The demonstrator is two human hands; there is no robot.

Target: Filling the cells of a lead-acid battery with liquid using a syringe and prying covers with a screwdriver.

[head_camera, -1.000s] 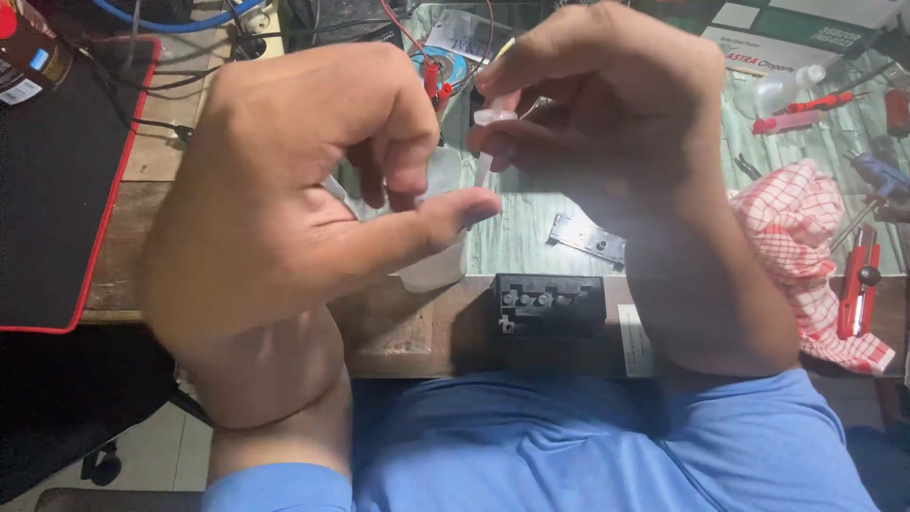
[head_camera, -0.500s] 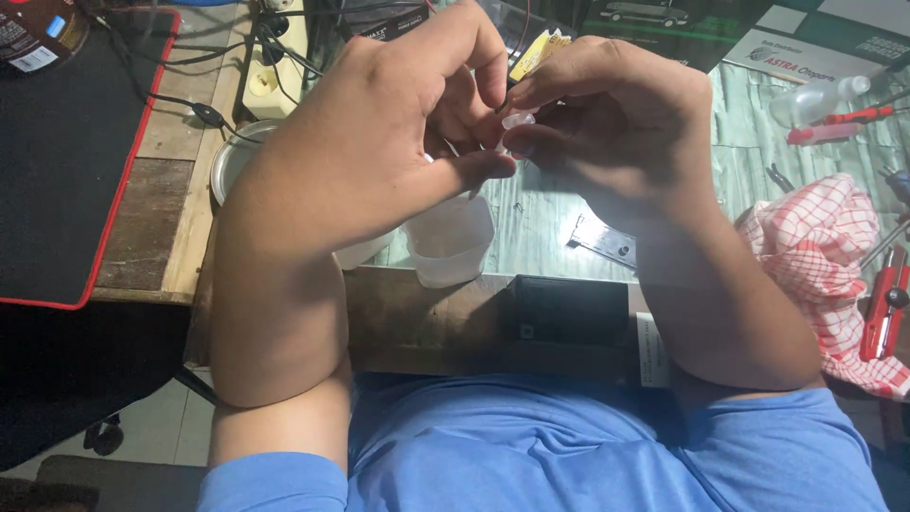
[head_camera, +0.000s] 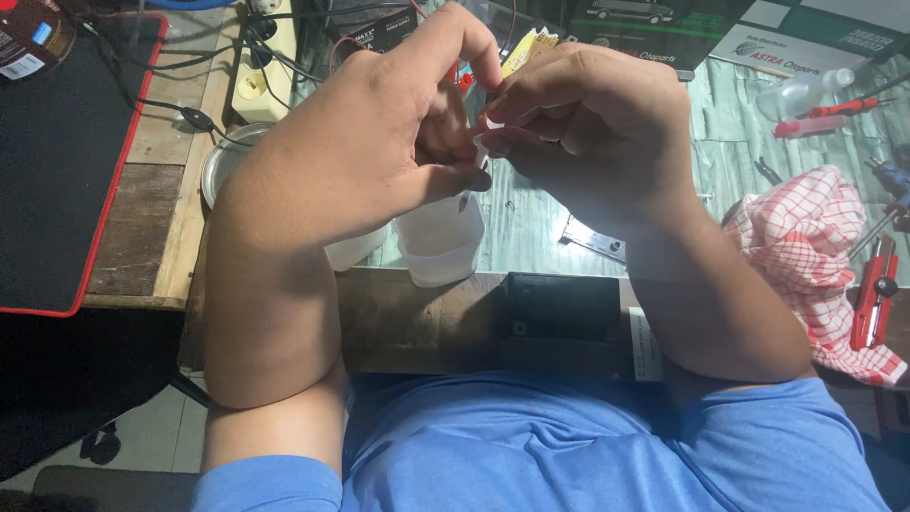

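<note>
My left hand (head_camera: pixel 379 142) and my right hand (head_camera: pixel 588 133) meet above the workbench, fingertips pinched together on a small white part (head_camera: pixel 485 144). Most of the part is hidden between the fingers, so its shape is unclear. Just below the hands stands a small translucent plastic cup (head_camera: pixel 438 239) at the near edge of the green mat (head_camera: pixel 730 161). A second pale cup (head_camera: pixel 355 248) sits partly hidden under my left wrist.
A black mat with red edging (head_camera: pixel 57 161) lies at the left. A black box (head_camera: pixel 561 313) sits at the bench front. A red checked cloth (head_camera: pixel 806 251), red-handled tools (head_camera: pixel 874 303), a clear bottle (head_camera: pixel 796 93), cables and a metal dish (head_camera: pixel 223 166) surround the work.
Both hands have come closer together and risen toward the far side; the left thumb and fingers now close onto the small white part with the right hand's fingers.
</note>
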